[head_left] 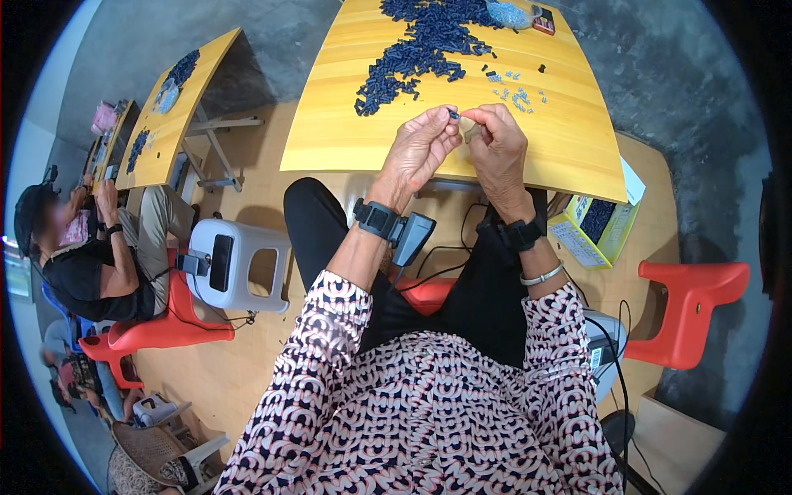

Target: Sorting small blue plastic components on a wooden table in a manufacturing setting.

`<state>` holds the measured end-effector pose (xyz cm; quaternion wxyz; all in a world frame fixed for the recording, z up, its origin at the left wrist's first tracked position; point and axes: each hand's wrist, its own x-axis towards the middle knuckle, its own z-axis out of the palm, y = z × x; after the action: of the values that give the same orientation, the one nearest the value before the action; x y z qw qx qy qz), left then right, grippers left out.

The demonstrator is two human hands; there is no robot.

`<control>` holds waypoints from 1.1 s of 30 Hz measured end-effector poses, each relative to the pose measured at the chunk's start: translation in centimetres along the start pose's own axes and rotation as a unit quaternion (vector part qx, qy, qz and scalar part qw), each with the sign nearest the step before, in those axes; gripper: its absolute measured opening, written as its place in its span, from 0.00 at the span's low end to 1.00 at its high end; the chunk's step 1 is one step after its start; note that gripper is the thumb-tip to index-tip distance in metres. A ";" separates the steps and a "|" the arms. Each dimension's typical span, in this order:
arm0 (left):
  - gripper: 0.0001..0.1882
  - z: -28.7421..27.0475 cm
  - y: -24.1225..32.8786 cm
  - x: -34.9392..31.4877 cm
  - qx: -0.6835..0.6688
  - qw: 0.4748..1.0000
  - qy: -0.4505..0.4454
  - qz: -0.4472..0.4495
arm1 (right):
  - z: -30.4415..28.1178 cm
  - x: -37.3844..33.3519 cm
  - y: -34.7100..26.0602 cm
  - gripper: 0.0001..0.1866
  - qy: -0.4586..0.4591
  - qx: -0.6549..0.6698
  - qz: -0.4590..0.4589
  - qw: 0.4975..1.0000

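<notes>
Small dark part (454, 115), there it is, held up over the near stretch of the yellow table (346, 148)! I've got the left hand (421, 148) pinching it between thumb and forefinger, one end poking out past the tips. And here's the right hand (500, 148), right up close, fingers curled, forefinger reaching in to the part; whether its thumb and finger grip anything between them, I can't tell from out here.

Look beyond the hands: a big heap of dark parts (433, 49) sprawls across the far and left side of the tabletop. To its right I see a loose scatter of small clear pieces (520, 99), well apart from one another in places, and up at the far edge a clear bag (507, 15) of pale blue bits, just beside a red-and-black box (544, 21).

On my wrists, a dark strap on each, the left carrying a grey device (413, 239), the right joined by a silver bangle (542, 275). Down by the table's right side sits a yellow carton (582, 241) with more dark parts inside, a red stool (697, 313) nearby. Over left, a co-worker (95, 272) sits at another table (198, 78), both hands raised at its edge.
</notes>
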<state>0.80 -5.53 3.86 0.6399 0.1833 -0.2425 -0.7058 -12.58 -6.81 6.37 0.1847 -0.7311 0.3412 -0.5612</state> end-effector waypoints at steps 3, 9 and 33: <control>0.07 0.0 -0.1 0.2 0.002 1.000 0.005 0.010 | -0.1 0.0 -0.2 0.08 -0.001 -0.014 0.018 1.000; 0.07 -0.3 -0.3 0.3 0.010 1.000 0.012 0.021 | 0.3 -0.1 -0.2 0.05 -0.005 0.060 0.121 0.991; 0.09 -0.2 0.1 -0.1 -0.021 1.000 -0.012 -0.003 | -0.1 -0.1 1.7 0.11 -0.080 0.262 0.220 0.936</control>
<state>1.01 -5.48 3.78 0.6386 0.1616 -0.2346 -0.7149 -13.18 -7.92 5.24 0.5152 -0.6059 0.3188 -0.5156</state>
